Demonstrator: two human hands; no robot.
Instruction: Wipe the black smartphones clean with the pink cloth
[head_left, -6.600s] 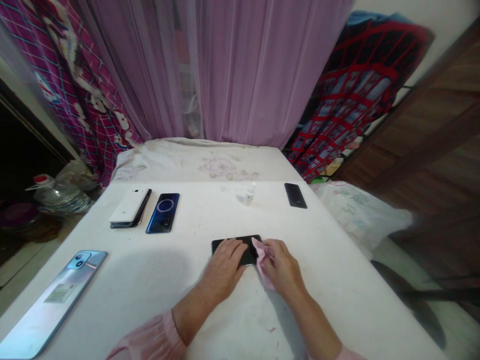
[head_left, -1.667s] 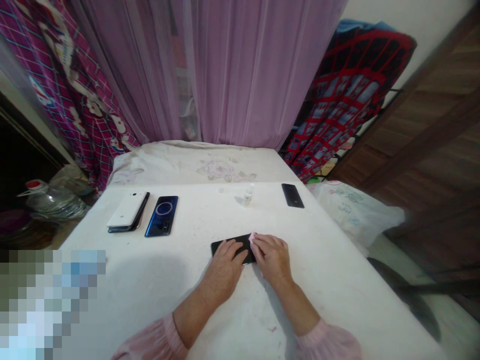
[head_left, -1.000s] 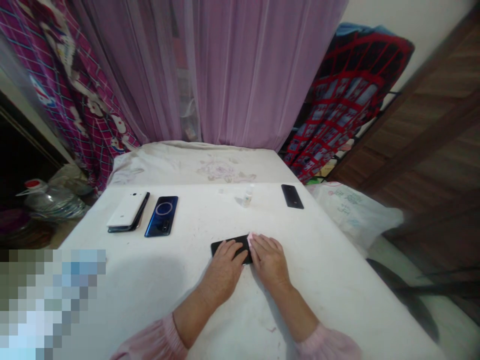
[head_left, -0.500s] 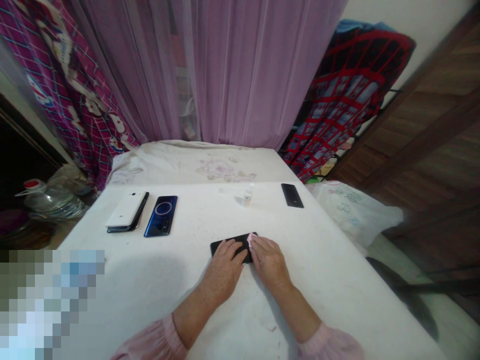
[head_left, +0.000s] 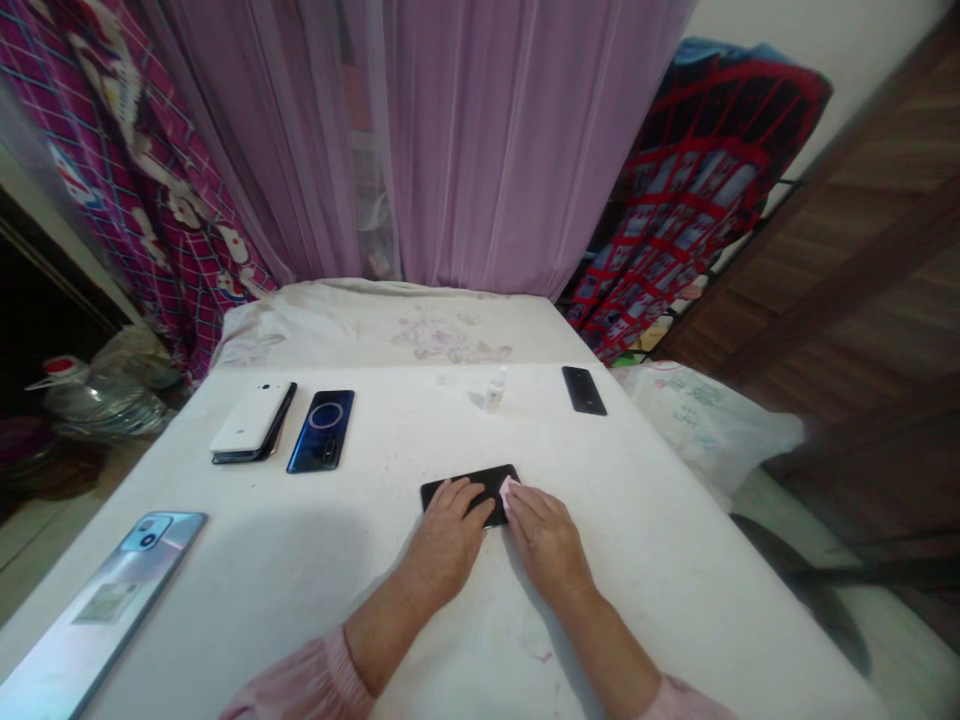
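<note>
A black smartphone (head_left: 492, 479) lies flat on the white-covered table, turned slightly, its screen side dark. My left hand (head_left: 448, 540) holds it down, the fingers resting over its left part and the thumb near the front edge. In my right hand (head_left: 550, 540) a small pink cloth (head_left: 508, 490) is pinched under the fingertips, pressed on the phone's right end. The part of the cloth under the fingers is hidden. Beyond the phone stands a small clear bottle (head_left: 494, 393).
Left on the tablecloth (head_left: 360, 580) are stacked phones with a white one (head_left: 253, 418) on top, a blue phone (head_left: 322, 432) and a large silver phone (head_left: 105, 610). Another black phone (head_left: 584, 391) lies at the right edge. A purple curtain (head_left: 480, 150) hangs behind.
My right hand has slid slightly right and toward me with the pink cloth, along the phone's right end. My left hand and the phone have stayed put.
</note>
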